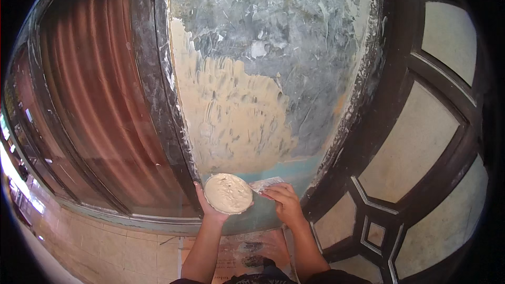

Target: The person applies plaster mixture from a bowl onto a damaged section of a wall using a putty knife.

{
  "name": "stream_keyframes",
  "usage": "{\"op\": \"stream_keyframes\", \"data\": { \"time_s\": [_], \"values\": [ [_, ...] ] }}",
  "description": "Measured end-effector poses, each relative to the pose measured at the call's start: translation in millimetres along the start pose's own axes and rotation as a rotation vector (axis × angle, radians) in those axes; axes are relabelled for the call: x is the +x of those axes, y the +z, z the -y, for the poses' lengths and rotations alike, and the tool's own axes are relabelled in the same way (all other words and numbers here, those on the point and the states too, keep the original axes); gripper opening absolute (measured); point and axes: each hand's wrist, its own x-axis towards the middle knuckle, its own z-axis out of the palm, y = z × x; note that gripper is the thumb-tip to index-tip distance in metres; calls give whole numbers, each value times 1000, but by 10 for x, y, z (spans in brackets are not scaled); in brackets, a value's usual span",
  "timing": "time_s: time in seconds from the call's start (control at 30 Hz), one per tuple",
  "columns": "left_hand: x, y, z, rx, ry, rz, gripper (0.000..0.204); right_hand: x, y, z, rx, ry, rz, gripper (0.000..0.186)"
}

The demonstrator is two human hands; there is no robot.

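My left hand (211,213) is wrapped around the side of a round tub (231,213), holding it in front of the wall's lower part. Thick cream putty (228,192) fills the tub, its surface uneven. In my right hand (288,205) a flat whitish putty scraper (265,183), smeared with putty, is gripped between fingers and thumb. Its left end is close to the tub's right rim; whether they touch I cannot tell. Ahead stands a wall panel (252,37), grey and patchy above. A rough cream coat (231,110) covers its lower left area, with grey showing through in streaks.
On the left, a dark-framed window (144,47) has a reddish-brown curtain (94,73) behind its glass. To the right stands a dark door (389,142) with pale panels. A printed sheet (226,257) lies on the tiled floor (121,252) below my hands.
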Motion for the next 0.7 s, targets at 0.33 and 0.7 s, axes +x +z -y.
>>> {"op": "stream_keyframes", "data": {
  "time_s": [0.33,0.7],
  "values": [
    [-59,-54,-72,79,65,-72,100,-155,-205,479,-55,-21,165,50],
    [-168,100,-21,91,-35,-94,97,-261,-205,573,-85,-33,115,45]
  ]
}}
